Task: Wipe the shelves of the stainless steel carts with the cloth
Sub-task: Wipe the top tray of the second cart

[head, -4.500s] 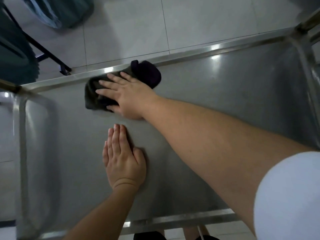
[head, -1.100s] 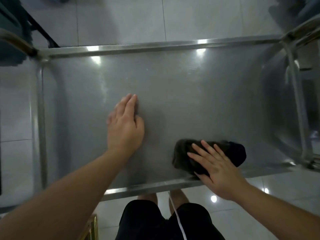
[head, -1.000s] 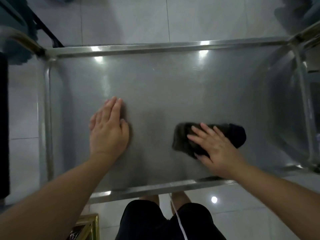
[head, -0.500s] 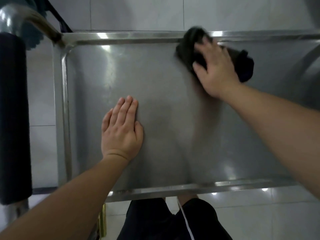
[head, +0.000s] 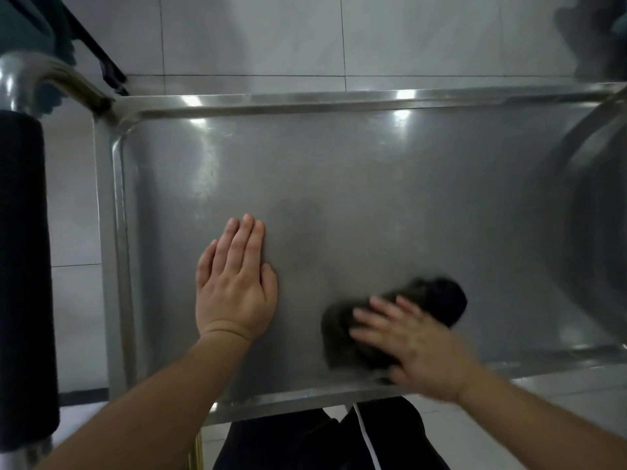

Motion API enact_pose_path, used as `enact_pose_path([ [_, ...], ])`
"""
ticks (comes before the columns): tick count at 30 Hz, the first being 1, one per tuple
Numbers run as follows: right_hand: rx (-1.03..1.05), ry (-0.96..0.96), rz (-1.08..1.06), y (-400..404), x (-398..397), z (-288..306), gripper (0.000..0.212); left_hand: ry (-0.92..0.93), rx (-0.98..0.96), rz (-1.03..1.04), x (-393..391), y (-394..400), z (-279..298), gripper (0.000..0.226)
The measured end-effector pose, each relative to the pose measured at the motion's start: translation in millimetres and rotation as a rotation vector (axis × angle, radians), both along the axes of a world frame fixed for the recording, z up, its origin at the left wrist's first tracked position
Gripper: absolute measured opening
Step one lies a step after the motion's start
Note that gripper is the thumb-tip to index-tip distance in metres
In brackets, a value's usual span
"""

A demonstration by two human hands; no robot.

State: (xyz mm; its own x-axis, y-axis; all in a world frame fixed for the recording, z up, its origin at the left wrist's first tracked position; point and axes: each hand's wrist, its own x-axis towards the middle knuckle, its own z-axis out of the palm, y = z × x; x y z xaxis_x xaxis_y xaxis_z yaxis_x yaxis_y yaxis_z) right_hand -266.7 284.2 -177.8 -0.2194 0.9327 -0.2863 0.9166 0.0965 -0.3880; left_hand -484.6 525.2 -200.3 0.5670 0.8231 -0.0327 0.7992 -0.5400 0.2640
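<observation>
The stainless steel cart's top shelf (head: 356, 184) fills the view, a shallow tray with a raised rim. A dark crumpled cloth (head: 437, 296) lies on it near the front edge, right of centre. My right hand (head: 414, 340) presses flat on the cloth with fingers spread; both are motion-blurred. My left hand (head: 237, 283) rests flat on the bare steel left of the cloth, fingers straight and together.
The cart's handle with a black foam grip (head: 23, 266) runs down the left edge. A curved steel post (head: 576, 154) stands at the right end. Pale floor tiles (head: 254, 35) lie beyond the far rim. My dark trousers (head: 322, 442) show below the front rim.
My right hand has swept the cloth from the shelf's far rim back to the front edge. My left hand has stayed flat in the same spot.
</observation>
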Motion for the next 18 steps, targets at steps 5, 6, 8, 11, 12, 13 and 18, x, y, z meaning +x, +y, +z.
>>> enact_pose_path([
  [5, 0.126, -0.040, -0.395, 152, 66, -11, 0.057, 0.009, 0.001, 0.005, 0, 0, 1, 0.065],
  [6, 0.134, -0.034, -0.524, 184, 75, -11, 0.057, 0.010, -0.001, 0.005, 0, 0, 2, 0.065],
  [8, 0.126, -0.012, -0.738, 237, 86, -12, 0.058, 0.013, -0.007, 0.001, 0, 1, 5, 0.065],
  [11, 0.096, -0.040, -0.826, 263, 79, -14, 0.064, 0.012, -0.028, -0.001, 0, 1, 7, 0.065],
  [12, 0.085, -0.041, -0.798, 255, 71, -13, 0.067, 0.016, -0.036, -0.003, 0, 1, 8, 0.064],
  [13, 0.082, -0.037, -0.746, 241, 60, -11, 0.069, 0.021, -0.044, -0.004, -1, 1, 9, 0.064],
  [18, 0.085, 0.084, -0.525, 125, -10, -2, 0.069, 0.009, -0.067, 0.004, -1, 0, 11, 0.063],
])
